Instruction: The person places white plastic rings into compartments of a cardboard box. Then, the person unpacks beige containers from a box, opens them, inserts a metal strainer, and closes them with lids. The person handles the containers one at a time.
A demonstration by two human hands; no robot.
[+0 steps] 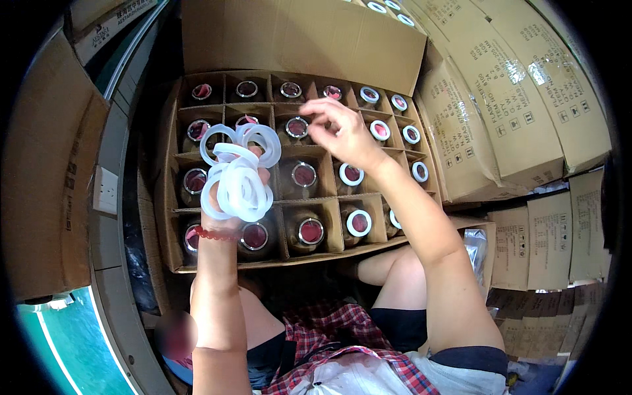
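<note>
A bunch of translucent white rings [242, 187] hangs about the fingers of my left hand [214, 201], which holds them over the left half of a divided cardboard box. The rings hide most of that hand. My right hand [339, 131] is above the box's middle, its fingers bent and apart, with nothing seen between them. Close to its fingertips is the metal rim of a bottle [297, 126]. Each visible mouth shows red or pink inside. White rings sit on the mouths of the right-hand bottles, such as this one [359, 223]; the left ones show bare metal rims.
The divided box [316, 262] has its far flap [303, 39] raised. Stacked cartons [507, 99] crowd the right side, and another carton [49, 171] stands at the left. A clear plastic packet [474, 247] lies near the box's right corner. More white-ringed mouths show beyond the flap.
</note>
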